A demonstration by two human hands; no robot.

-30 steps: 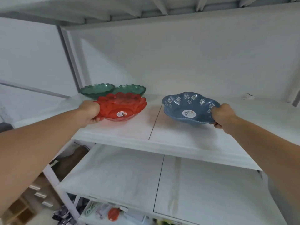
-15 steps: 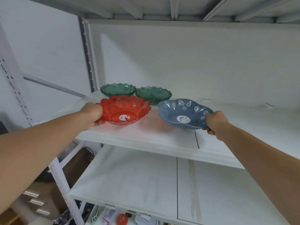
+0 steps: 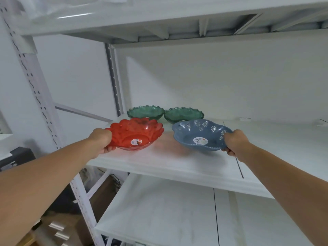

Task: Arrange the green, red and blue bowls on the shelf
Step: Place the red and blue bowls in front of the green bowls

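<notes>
The red bowl (image 3: 135, 134) sits in the grip of the left hand (image 3: 103, 141), which pinches its near-left rim, thumb over the edge and fingers under; the bowl tips a little toward the camera, its far side low over the shelf (image 3: 177, 166), and whether the base touches I cannot tell. The blue bowl (image 3: 200, 135) is held the same way by the right hand (image 3: 234, 143), clamped on its near-right rim, and it too tilts toward the camera, just above or barely on the board. Beyond both hands, at the back, two green bowls (image 3: 145, 112) stand side by side, rims nearly touching. The step looks like placing the front row: red ahead of the left green, blue ahead of the right. Next, each hand should lower its bowl flat, check the gap between them, then let go. Both arms reach forward, nearly straight, wrists level with the shelf.
</notes>
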